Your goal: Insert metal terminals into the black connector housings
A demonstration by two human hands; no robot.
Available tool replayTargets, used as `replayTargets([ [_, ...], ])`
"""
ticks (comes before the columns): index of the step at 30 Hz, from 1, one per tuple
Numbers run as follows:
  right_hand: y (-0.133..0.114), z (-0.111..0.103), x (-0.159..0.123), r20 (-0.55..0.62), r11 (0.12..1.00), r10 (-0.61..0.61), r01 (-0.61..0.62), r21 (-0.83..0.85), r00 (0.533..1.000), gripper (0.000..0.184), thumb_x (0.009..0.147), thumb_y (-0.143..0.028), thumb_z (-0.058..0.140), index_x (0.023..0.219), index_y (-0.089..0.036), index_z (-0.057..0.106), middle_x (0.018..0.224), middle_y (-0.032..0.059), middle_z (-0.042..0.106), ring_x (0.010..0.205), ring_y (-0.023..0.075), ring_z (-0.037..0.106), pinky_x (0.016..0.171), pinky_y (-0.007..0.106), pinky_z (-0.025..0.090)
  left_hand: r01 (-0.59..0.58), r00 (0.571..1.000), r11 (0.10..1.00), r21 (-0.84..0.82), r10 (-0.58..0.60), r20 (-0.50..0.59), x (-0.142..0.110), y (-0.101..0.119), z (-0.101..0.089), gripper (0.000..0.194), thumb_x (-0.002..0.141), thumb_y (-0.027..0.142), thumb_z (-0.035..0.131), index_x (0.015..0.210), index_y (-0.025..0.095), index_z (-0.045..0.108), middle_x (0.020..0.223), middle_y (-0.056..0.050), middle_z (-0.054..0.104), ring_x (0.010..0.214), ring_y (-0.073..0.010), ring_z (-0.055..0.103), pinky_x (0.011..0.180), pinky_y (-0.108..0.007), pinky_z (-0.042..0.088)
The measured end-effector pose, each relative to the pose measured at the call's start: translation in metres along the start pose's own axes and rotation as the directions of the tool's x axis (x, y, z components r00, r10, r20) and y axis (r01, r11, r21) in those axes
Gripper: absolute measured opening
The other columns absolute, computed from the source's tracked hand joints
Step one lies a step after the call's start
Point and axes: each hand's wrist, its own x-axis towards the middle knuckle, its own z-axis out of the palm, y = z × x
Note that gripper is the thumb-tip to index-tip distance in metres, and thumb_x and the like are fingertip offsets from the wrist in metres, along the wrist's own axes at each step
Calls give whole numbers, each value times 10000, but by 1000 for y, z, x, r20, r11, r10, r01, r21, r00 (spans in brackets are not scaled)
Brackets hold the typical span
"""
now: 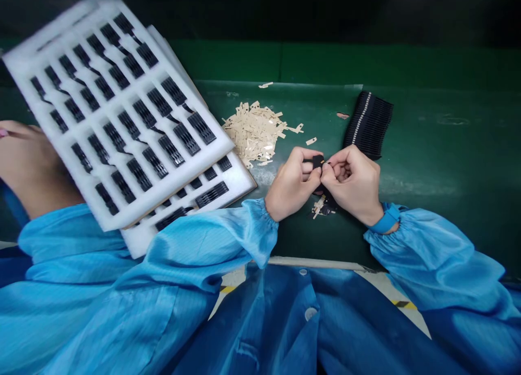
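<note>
My left hand point(291, 182) and my right hand point(353, 182) meet over the green mat point(427, 163), fingers curled. Between the fingertips of both hands sits a small black flat part point(318, 161) with a pale tab at its edge. My left hand pinches it from the left, my right hand from the right. Under my right hand lie more black parts and a few beige strips point(319, 207). Both arms wear blue sleeves; a blue band is on my right wrist.
A pile of beige peeled strips point(254, 132) lies behind my left hand. A stack of black parts point(368, 124) lies behind my right hand. White foam trays point(118, 114) filled with black parts are at left, the upper one lifted by another person's hand point(28, 166).
</note>
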Motion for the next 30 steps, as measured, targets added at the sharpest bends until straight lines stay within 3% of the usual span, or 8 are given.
replayTargets([
  [6,-1,0,-1,-10,1000,12,-12,-9,1000,119,768,-151,629,746,-231,544,595,-49,520,510,112,469,518,271,441,65,998,993,-101,-66,-7,-2,2,5,316,872,244,685,1110,191,484,861,-15,696,679,-132,710,608,-249,615],
  [10,0,0,-1,-6,1000,2,-2,19,1000,119,779,-142,631,749,-225,552,596,-54,504,502,100,454,506,260,420,56,998,995,-85,-57,-1,-2,0,4,306,893,251,660,1129,182,478,888,-28,700,679,-124,705,619,-244,607],
  [16,1,-1,1,55,985,63,-71,156,996,104,804,-165,651,767,-215,567,592,-62,510,474,82,442,465,232,390,-166,986,979,118,163,35,-2,-2,-6,271,949,212,569,1217,185,553,949,-34,741,862,-126,730,831,-240,581],
  [19,1,-2,2,65,970,136,-146,196,989,93,820,-197,649,777,-215,568,580,-63,507,471,83,444,449,222,384,-230,973,955,189,223,59,-3,1,-9,312,969,239,543,1275,200,590,1011,-41,750,908,-141,737,847,-243,582],
  [24,5,0,2,87,949,171,-188,254,981,92,818,-205,653,778,-213,571,580,-61,509,477,87,459,446,218,389,-342,933,837,427,355,52,-7,4,-12,345,963,249,563,1292,271,663,1243,-27,727,1028,-174,726,959,-284,557],
  [27,7,1,1,99,948,173,-193,254,980,95,832,-205,647,782,-212,567,586,-62,509,484,87,462,456,220,392,-364,921,768,526,382,80,-7,3,-14,367,957,244,572,1303,300,679,1278,-20,721,1038,-188,722,1011,-311,528],
  [30,8,2,0,66,960,172,-182,212,983,92,844,-222,663,897,-213,588,671,-56,538,497,82,464,459,220,389,-317,942,827,465,330,57,-5,2,-16,385,943,263,597,1320,292,675,1157,-27,762,915,-175,738,934,-302,567],
])
